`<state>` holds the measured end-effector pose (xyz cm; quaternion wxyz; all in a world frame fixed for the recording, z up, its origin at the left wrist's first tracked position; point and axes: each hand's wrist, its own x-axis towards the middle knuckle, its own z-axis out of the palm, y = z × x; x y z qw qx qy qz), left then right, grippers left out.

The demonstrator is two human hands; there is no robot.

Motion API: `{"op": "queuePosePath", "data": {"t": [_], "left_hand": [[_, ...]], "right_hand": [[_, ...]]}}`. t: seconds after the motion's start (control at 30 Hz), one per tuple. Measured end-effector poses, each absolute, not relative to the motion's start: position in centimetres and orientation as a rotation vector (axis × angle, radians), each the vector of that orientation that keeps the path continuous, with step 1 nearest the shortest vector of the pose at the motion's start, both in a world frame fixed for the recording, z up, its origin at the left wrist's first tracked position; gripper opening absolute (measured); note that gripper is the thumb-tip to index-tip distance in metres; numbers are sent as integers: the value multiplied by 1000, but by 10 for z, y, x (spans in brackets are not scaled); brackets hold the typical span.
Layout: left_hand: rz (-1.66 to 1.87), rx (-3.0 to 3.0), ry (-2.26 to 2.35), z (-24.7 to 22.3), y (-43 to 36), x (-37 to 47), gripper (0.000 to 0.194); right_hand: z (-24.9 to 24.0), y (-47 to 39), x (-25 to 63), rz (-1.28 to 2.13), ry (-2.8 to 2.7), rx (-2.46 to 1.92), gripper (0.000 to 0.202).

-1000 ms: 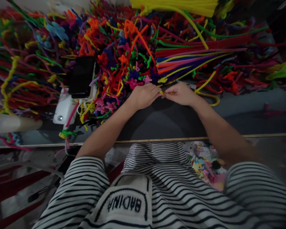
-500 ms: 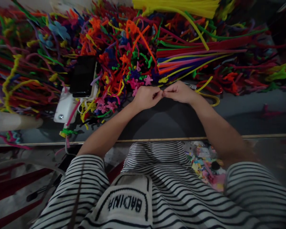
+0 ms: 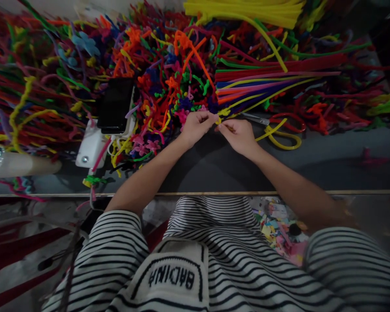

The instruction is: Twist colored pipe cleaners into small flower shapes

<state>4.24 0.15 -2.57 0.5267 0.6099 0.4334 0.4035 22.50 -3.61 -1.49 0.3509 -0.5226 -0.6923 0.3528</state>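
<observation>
Pinching yellow stem (image 3: 219, 121), one o'clock from view centre, between left hand (image 3: 197, 129) and right hand (image 3: 239, 135). Finger gaps narrow, both hands' tips on it. Likely light, fuzzy, bendable; little slip, may kink if overworked. Best taken by fingertips near its end. Scissors (image 3: 263, 121) at right hand's three o'clock.

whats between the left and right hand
The head view shows a small bit of yellow pipe cleaner between the left hand and the right hand.
</observation>
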Motion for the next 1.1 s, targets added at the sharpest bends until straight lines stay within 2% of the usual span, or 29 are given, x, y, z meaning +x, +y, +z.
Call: {"op": "queuePosePath", "data": {"t": [0.23, 0.5, 0.8, 1.1], "left_hand": [[822, 1243, 892, -14, -1, 40, 53], [1010, 1409, 959, -29, -8, 53, 39], [1038, 1562, 1047, -41, -7, 52, 22], [1105, 1578, 1044, -39, -7, 53, 41]], "right_hand": [[-12, -39, 222, 1005, -1858, -1230, 72], [-18, -24, 227, 1594, -1319, -1053, 59], [-2, -33, 228, 1766, -1238, -1098, 50], [-5, -27, 216, 1665, -1240, -1221, 44]]}}
